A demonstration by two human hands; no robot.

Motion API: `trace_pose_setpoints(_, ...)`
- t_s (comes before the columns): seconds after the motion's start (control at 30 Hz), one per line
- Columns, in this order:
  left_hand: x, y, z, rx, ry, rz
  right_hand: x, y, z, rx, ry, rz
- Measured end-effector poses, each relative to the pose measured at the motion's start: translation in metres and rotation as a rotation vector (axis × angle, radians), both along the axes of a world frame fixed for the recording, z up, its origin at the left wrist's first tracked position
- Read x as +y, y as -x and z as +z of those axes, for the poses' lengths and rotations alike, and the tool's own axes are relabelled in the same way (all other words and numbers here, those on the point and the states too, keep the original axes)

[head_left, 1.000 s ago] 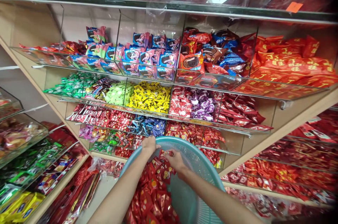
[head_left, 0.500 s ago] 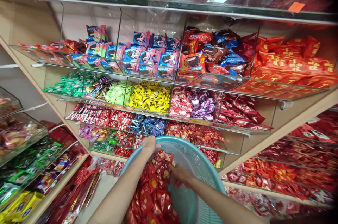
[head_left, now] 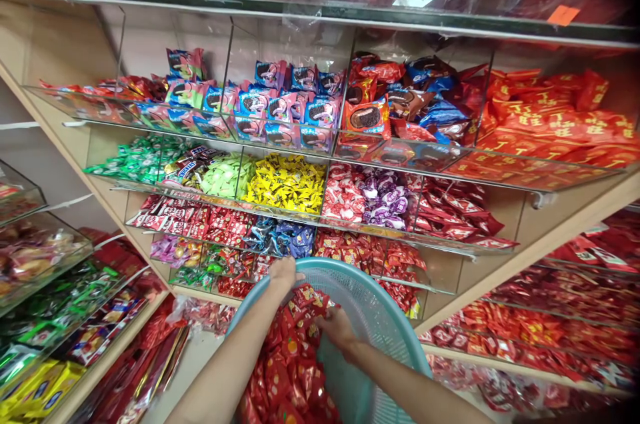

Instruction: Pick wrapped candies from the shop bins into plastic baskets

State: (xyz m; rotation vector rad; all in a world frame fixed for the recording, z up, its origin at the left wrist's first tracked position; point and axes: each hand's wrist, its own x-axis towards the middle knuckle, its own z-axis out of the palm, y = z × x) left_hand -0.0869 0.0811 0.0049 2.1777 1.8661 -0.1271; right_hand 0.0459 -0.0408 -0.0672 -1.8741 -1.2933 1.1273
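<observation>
A teal perforated basket (head_left: 400,324) is tilted low in the view, with many red candy packets (head_left: 287,371) heaped on its left side. My left hand (head_left: 284,274) grips the basket's far rim, its fingers wrapped over the edge. Inside the basket, my right hand (head_left: 337,327) is at the right edge of the red packets, fingers bent against them; whether it grips one is hard to make out.
Shelves with clear dividers hold yellow candies (head_left: 286,184), green candies (head_left: 133,161), blue-pink cookie packs (head_left: 250,104) and red packets (head_left: 555,114). A lower bin unit (head_left: 45,277) stands left. Wooden panels (head_left: 565,224) slope down on both sides.
My right hand has moved slightly up and to the left along the red packets. My left hand stays on the rim, and the view has shifted very little.
</observation>
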Motion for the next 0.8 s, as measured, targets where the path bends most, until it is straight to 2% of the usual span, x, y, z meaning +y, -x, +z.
trace_pose_setpoints(0.1,0.0,0.0,-0.001,0.001,-0.006,0.001,0.002,-0.009,0.01,-0.136,-0.071,0.001)
trace_pose_setpoints(0.3,0.0,0.0,-0.002,0.002,-0.015,0.0,0.015,-0.027,0.04,-0.379,-0.175,0.017)
trace_pose_setpoints(0.47,0.0,0.0,-0.002,-0.003,-0.02,0.002,0.036,-0.021,0.061,-0.207,-0.334,0.144)
trace_pose_setpoints(0.57,-0.001,-0.001,-0.001,-0.001,-0.006,0.013,0.048,-0.004,0.059,-0.107,-0.374,0.248)
trace_pose_setpoints(0.67,-0.002,-0.001,0.0,0.002,0.0,0.037,0.056,0.011,0.047,-0.01,-0.346,0.371)
trace_pose_setpoints(0.73,-0.002,-0.001,0.0,0.003,-0.006,0.037,0.059,0.015,0.039,0.001,-0.342,0.376)
trace_pose_setpoints(0.8,-0.002,-0.001,0.001,0.003,-0.007,0.03,0.061,0.011,0.033,-0.099,-0.353,0.303)
